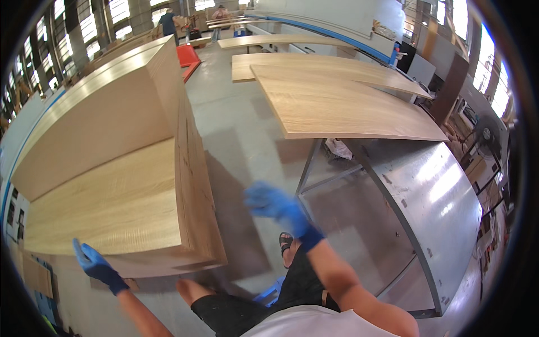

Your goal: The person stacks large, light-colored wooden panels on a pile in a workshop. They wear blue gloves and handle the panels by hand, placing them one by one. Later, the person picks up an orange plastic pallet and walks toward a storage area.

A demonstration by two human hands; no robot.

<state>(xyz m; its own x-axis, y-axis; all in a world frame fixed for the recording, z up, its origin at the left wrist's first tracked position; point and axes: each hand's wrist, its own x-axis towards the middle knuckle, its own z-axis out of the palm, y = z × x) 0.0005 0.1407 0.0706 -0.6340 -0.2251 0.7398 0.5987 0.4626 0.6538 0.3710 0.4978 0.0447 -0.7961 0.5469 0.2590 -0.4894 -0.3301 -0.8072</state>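
Both of my hands wear blue gloves. My left hand [96,266] is at the near edge of a wood-grain board [112,202], which tops the lower part of a large stack. Its fingers are stretched out and apart, and nothing shows in them. Whether they touch the board's edge I cannot tell. My right hand [275,205] is raised over the floor between that stack and a metal-topped table [426,191]. Motion smears its fingers, and no object is visible in it.
A taller pile of boards [106,101] rises behind the lower part. Across the aisle, a loose wood-grain board [342,109] overlaps the metal table's far end, with more boards [314,63] beyond. A red object [188,59] and a person [168,23] are farther back.
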